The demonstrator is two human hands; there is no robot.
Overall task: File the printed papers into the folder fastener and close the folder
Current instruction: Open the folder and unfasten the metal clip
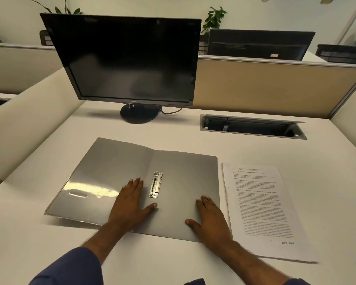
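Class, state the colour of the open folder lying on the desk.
Grey, with a glossy sheen; the head view shows the folder best.

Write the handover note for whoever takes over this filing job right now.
Left hand: flat and empty on the open folder, just left of the metal fastener.
Right hand: flat and empty on the folder's right half, near its right edge.
Papers: a printed stack on the desk, right of the folder, untouched.
Done: folder lies open, fastener exposed, nothing on it.
Left: open the fastener if needed, thread the papers onto it, secure them, close the folder.
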